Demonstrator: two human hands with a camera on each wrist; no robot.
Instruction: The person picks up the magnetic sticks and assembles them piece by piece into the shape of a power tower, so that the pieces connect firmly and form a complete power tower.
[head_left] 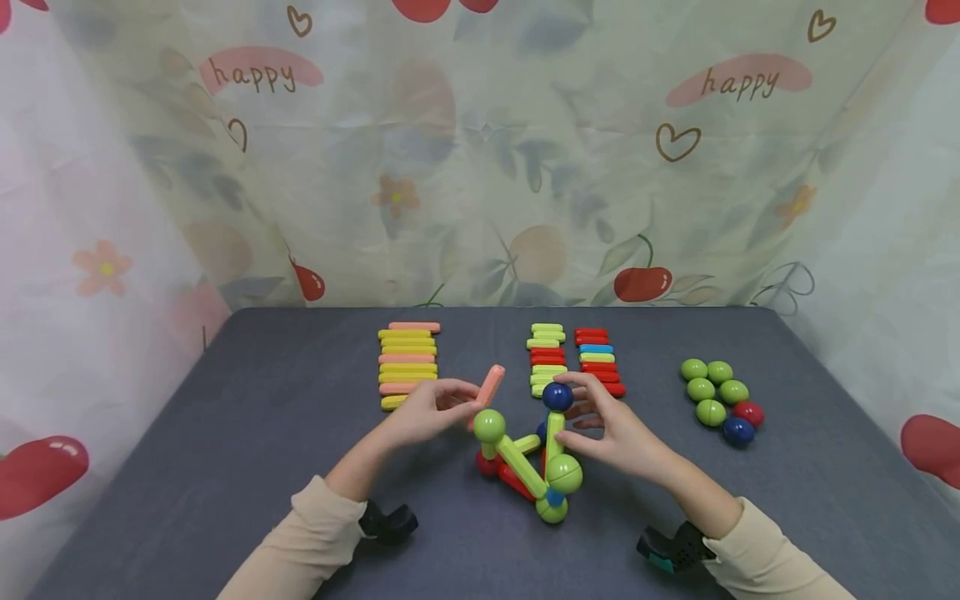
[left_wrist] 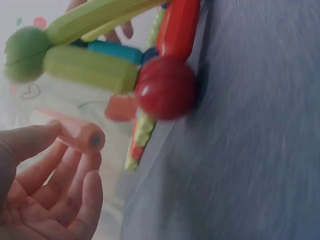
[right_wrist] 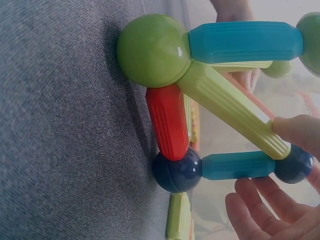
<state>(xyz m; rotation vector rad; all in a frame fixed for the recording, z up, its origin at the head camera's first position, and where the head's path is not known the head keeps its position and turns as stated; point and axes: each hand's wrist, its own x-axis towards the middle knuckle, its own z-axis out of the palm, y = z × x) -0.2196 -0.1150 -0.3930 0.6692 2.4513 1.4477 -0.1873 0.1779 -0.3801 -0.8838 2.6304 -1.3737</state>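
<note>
My left hand (head_left: 433, 410) pinches a pink magnetic stick (head_left: 491, 386) between thumb and fingers; its near end shows a round dark spot in the left wrist view. It is beside a frame built of magnetic sticks (head_left: 521, 467) and balls, apart from the frame's red ball (left_wrist: 166, 88) in that view. My right hand (head_left: 621, 429) holds the frame at its upper dark blue ball (right_wrist: 293, 165). There the thumb presses the yellow-green stick (right_wrist: 235, 110), while fingers lie against the lower teal stick (right_wrist: 237, 165). The frame's green ball (right_wrist: 154, 50) rests by the tabletop.
Yellow and pink sticks (head_left: 407, 350) lie in a column at the back left. Two columns of green sticks (head_left: 547, 328) and red sticks (head_left: 597, 367) lie behind the frame. Loose green balls (head_left: 701, 389), a red ball (head_left: 748, 413) and a blue ball (head_left: 738, 431) sit at right.
</note>
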